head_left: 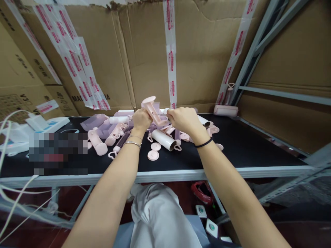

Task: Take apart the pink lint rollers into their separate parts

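Note:
My left hand [141, 119] grips a pink plastic handle piece [153, 107] with a round flat end, held tilted above the black tabletop [245, 148]. My right hand [184, 120] is closed on a thin metal rod [160, 115] whose tip touches the pink piece. Below the hands lie a white roller tube [163, 139], two pink round caps [154, 151] and several pink handles [97, 144] with heart-shaped loops.
Taped cardboard boxes [144, 58] form a wall behind the table. A pink case [225, 110] sits at the back right beside a grey metal rack [258, 44]. White cables [10, 193] and a white device [43, 124] lie at the left. A blurred patch covers the left front.

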`<state>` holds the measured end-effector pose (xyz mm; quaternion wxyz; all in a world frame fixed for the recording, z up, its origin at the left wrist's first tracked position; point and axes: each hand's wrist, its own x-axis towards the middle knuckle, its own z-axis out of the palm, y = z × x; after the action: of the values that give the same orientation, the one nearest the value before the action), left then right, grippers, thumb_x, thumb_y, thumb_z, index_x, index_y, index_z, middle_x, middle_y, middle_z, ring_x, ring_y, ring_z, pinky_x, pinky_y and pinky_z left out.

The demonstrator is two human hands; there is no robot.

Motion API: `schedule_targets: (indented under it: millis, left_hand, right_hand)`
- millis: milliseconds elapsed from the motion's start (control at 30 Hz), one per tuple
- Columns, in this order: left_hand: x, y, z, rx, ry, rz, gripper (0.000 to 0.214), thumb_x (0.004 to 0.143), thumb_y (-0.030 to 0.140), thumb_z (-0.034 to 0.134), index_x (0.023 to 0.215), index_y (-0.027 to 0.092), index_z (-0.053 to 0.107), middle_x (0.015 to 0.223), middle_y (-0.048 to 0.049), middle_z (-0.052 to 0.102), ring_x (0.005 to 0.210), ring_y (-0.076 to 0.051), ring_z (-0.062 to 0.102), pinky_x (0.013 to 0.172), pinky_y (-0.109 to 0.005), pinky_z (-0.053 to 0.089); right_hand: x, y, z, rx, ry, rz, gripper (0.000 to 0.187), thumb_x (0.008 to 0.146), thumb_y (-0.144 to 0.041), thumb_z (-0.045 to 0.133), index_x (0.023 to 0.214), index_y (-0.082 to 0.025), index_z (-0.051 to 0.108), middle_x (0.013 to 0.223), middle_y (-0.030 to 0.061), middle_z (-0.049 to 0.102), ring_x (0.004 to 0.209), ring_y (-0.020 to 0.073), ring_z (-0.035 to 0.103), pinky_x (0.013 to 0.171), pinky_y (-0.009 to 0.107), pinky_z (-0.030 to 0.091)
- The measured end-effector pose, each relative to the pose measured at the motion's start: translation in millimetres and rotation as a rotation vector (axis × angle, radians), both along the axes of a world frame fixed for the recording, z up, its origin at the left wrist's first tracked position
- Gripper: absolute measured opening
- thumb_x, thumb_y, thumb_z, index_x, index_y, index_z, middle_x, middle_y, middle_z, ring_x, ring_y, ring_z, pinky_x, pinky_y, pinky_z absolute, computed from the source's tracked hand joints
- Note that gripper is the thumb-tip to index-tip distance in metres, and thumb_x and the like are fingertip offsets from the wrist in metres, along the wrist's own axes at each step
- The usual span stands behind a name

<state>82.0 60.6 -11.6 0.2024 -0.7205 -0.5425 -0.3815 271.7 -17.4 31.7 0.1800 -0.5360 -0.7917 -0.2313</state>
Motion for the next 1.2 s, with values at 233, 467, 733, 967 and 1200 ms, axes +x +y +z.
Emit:
schedule_targets:
  millis: [233,467,733,967,1200]
  left_hand:
    - [-6,4,-4.6,0.043,-0.007,-0.070,0.030,0.078,0.021,0.058,0.105,0.016,0.071,0.101,-0.0127,0.074,0.099,-0.027,0.068,0.090,-0.039,0.052]
    - [-5,10,-6.6,0.136,-0.037,-0.191,0.030,0.081,0.019,0.057,0.108,0.021,0.070,0.114,-0.0096,0.070,0.114,-0.026,0.060,0.099,-0.042,0.049]
    - [5,-2,6.2,0.033,0.037,-0.154,0.021,0.078,0.015,0.058,0.093,0.016,0.073,0.131,-0.0132,0.060,0.128,-0.029,0.050,0.109,-0.043,0.044]
    - [0,-5,12.8,-0.076,-0.082,-0.186,0.035,0.081,0.027,0.054,0.109,0.014,0.072,0.112,-0.0127,0.073,0.105,-0.025,0.069,0.092,-0.032,0.053]
    - [11,-9,12.8,-0.124,-0.096,-0.092,0.035,0.084,0.033,0.055,0.110,0.016,0.072,0.100,-0.0135,0.076,0.097,-0.026,0.071,0.085,-0.032,0.053]
  right_hand:
    - [-2,1,-1.1,0.044,-0.033,0.029,0.032,0.094,-0.029,0.039,0.095,-0.021,0.070,0.088,0.0121,0.073,0.083,0.0275,0.070,0.058,0.028,0.034]
    - [-5,-5,3.0,-0.029,-0.024,0.004,0.036,0.094,-0.027,0.037,0.098,-0.019,0.072,0.087,0.0161,0.073,0.085,0.0285,0.070,0.063,0.029,0.039]
    - [4,-4,4.9,-0.034,0.012,-0.007,0.035,0.092,-0.025,0.038,0.095,-0.018,0.072,0.088,0.0159,0.073,0.081,0.0274,0.070,0.061,0.029,0.038]
    - [4,-7,6.6,-0.041,0.056,0.027,0.037,0.095,-0.028,0.035,0.094,-0.022,0.071,0.090,0.0123,0.073,0.081,0.0260,0.068,0.061,0.029,0.035]
    - [4,-5,5.8,-0.036,0.056,0.019,0.038,0.095,-0.028,0.034,0.094,-0.020,0.071,0.089,0.0127,0.073,0.081,0.0267,0.069,0.061,0.029,0.037]
